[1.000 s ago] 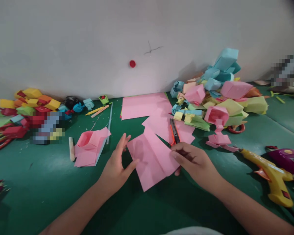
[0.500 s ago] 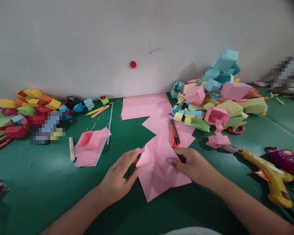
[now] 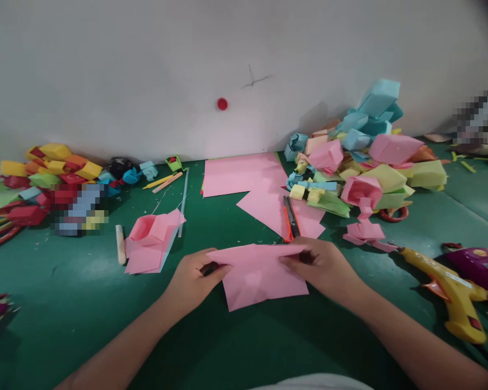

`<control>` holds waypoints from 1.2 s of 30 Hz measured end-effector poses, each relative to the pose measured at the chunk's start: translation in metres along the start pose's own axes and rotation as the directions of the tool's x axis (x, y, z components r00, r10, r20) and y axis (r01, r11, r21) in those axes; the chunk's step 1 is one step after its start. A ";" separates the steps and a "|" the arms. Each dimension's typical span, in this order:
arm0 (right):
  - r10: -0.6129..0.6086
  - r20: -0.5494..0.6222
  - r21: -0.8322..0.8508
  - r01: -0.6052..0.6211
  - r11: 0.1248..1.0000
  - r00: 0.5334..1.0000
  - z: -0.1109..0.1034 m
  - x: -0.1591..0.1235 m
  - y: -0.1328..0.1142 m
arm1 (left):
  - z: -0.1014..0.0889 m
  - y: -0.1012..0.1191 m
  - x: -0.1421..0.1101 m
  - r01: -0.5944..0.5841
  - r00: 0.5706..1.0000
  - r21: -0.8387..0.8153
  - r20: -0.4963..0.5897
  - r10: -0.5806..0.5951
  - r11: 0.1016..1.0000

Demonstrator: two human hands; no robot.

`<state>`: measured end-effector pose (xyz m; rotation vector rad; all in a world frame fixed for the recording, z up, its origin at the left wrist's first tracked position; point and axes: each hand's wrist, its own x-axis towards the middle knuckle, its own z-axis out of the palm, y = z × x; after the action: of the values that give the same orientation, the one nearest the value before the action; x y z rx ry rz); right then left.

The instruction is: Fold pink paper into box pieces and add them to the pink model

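Observation:
A creased sheet of pink paper [image 3: 264, 279] is held up between my two hands, its upper part folded over along a nearly level top edge. My left hand [image 3: 197, 279] pinches its left corner between thumb and fingers. At the other end, my right hand [image 3: 321, 268] pinches the right corner. Just beyond the right fingers lies a cutter knife [image 3: 291, 216] with an orange and black body, resting on another pink sheet [image 3: 260, 208]. The knife's near end is partly covered by the right hand.
Folded paper pieces [image 3: 390, 179] are heaped at the right, near a yellow glue gun [image 3: 443, 287] and a purple tool [image 3: 475, 271]. At left lie a pink paper box [image 3: 146, 233], a whitish stick [image 3: 120, 244] and colourful folded pieces [image 3: 57, 168]. Pink sheets [image 3: 242, 173] lie against the wall.
The pink paper's upper part, upright and spread before, is now folded down to a level edge. My left hand has shifted to the left corner, and both hands grip the ends.

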<state>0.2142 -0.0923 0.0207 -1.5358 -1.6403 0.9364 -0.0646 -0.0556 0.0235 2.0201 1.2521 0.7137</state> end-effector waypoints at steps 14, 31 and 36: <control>-0.743 0.126 -0.270 0.743 0.612 0.658 -0.004 0.002 0.004 | 0.001 -0.021 0.003 -0.421 0.907 0.247 0.089 0.412 0.873; -0.590 0.378 -0.358 0.700 0.618 0.713 0.013 -0.001 0.018 | -0.013 -0.022 0.000 -0.460 0.870 0.377 0.371 0.324 0.804; -0.546 0.412 -0.344 0.680 0.648 0.729 0.015 -0.003 0.016 | -0.016 -0.022 -0.001 -0.421 0.882 0.342 0.372 0.291 0.840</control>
<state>0.2098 -0.0954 -0.0004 -0.9772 -2.5246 0.3705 -0.0892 -0.0448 0.0168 2.6457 0.8954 0.2812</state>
